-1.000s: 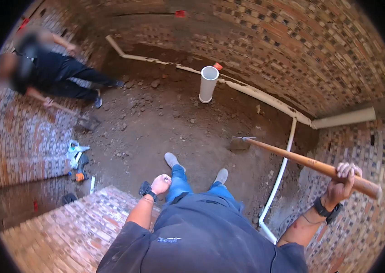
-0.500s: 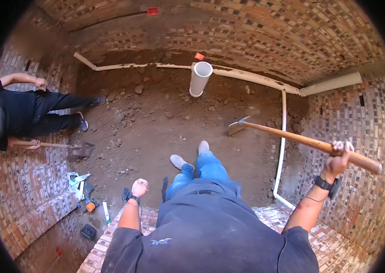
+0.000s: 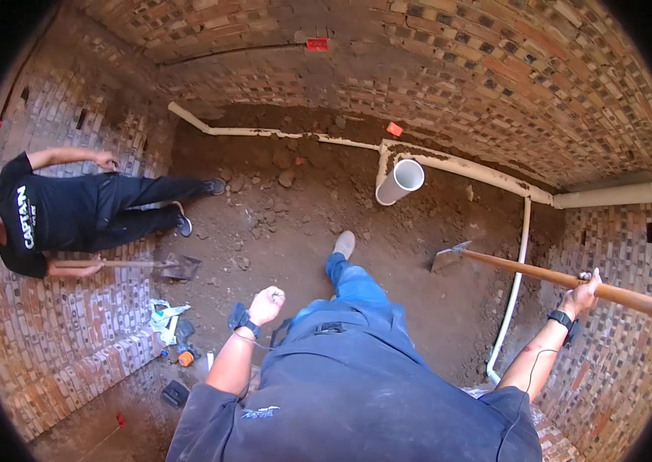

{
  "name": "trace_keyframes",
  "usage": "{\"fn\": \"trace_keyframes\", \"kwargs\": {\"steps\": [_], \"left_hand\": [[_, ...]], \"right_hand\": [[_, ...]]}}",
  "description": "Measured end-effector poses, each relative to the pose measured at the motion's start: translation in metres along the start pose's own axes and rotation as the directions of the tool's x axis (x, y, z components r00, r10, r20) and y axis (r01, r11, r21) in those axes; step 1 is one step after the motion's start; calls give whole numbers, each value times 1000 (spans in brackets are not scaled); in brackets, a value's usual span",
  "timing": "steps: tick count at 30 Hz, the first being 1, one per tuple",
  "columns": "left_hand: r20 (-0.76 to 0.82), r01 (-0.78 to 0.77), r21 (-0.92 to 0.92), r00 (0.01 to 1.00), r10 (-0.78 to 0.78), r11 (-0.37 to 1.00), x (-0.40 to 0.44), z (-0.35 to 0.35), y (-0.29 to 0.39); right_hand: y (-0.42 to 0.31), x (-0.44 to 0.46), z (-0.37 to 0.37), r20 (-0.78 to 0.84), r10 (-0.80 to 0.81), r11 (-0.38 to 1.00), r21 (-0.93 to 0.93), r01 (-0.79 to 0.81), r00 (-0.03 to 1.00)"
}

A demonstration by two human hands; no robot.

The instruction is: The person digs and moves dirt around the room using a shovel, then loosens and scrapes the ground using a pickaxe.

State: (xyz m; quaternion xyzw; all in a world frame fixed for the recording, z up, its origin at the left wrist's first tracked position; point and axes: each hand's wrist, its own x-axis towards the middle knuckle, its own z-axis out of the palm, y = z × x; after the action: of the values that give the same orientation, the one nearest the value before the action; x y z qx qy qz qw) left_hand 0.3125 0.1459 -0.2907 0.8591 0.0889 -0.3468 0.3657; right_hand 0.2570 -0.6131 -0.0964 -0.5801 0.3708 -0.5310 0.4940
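My right hand [image 3: 581, 294] is closed around the wooden handle of a long hoe [image 3: 495, 259], close to the handle's butt end. The hoe's broad metal head rests on or just above the brown soil; I cannot tell which. My left hand [image 3: 267, 306] hangs in front of my body with its fingers curled in, and no object shows in it. Dark straps circle both wrists. Beyond my feet, a wide white pipe [image 3: 400, 182] rises from the dirt.
At left a co-worker [image 3: 48, 204] holds a shovel [image 3: 179, 267]. White pipe [image 3: 487, 182] runs along the back brick wall, and thinner pipe [image 3: 512, 300] runs down the right side. Clods cover the floor. A plastic bag [image 3: 165, 319] and black case [image 3: 175, 393] lie lower left.
My view has shifted left, so the surroundings appear farther right and lower. One foot has stepped forward toward the wide pipe. My right hand still grips the hoe.
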Motion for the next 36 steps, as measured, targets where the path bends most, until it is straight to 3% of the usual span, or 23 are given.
{"fn": "trace_keyframes", "kwargs": {"steps": [2,4,6,9,12,14,17,20,24,25,26,28,29,30,31,32,33,34,35,36], "left_hand": [[-1,-14,148,1000,15,989,19,-35,-28],[-63,81,128,995,-74,988,43,-64,-55],[-93,227,84,971,-219,970,46,-96,-21],[-114,175,100,980,-164,979,80,-123,6],[-37,97,134,995,-93,986,124,-135,46],[12,-44,182,999,43,982,162,-136,75],[164,-176,339,978,126,924,210,-149,152],[291,-266,313,941,175,912,283,-160,188],[421,-425,376,870,257,823,372,-183,242],[457,-446,429,857,237,786,399,-189,245],[497,-457,452,842,209,766,423,-197,253],[561,-426,487,822,101,762,442,-217,304],[602,-475,414,783,158,777,477,-222,292],[636,-515,332,741,215,791,514,-230,276],[657,-486,338,735,167,806,531,-237,287],[690,-331,228,718,89,916,561,-242,280],[667,-442,332,735,124,833,567,-247,295],[648,-543,423,741,177,726,571,-250,315],[691,-611,408,692,208,678,573,-252,332],[732,-673,390,641,233,629,575,-252,349]], "right_hand": [[-8,-8,47,13,-36,988,-150,37,999],[3,0,68,22,5,995,-103,-3,1000],[3,-2,80,84,-12,990,-140,24,996],[13,-6,77,117,-8,996,-90,18,993],[18,-12,63,147,17,1000,-25,-14,989],[9,-23,55,136,18,997,-78,-8,990],[-6,-43,38,39,6,991,-130,-1,999],[-22,-79,30,-109,58,991,-111,-70,992],[-33,-160,17,-346,-10,971,-227,-73,938],[-37,-184,17,-443,-18,961,-257,-107,896],[-37,-210,11,-457,2,981,-173,-91,889],[-35,-257,16,-741,48,971,-124,-207,670],[-34,-280,15,-723,53,976,-109,-189,689],[-30,-300,9,-752,71,957,-135,-259,656],[-33,-313,30,-807,85,955,-101,-280,584],[-36,-328,46,-712,101,963,-104,-247,695],[-33,-337,62,-721,77,974,-95,-208,689],[-28,-349,61,-701,91,948,-157,-277,707],[-40,-351,100,-722,159,956,-59,-288,674],[-43,-356,122,-688,121,933,-168,-319,715]]}}
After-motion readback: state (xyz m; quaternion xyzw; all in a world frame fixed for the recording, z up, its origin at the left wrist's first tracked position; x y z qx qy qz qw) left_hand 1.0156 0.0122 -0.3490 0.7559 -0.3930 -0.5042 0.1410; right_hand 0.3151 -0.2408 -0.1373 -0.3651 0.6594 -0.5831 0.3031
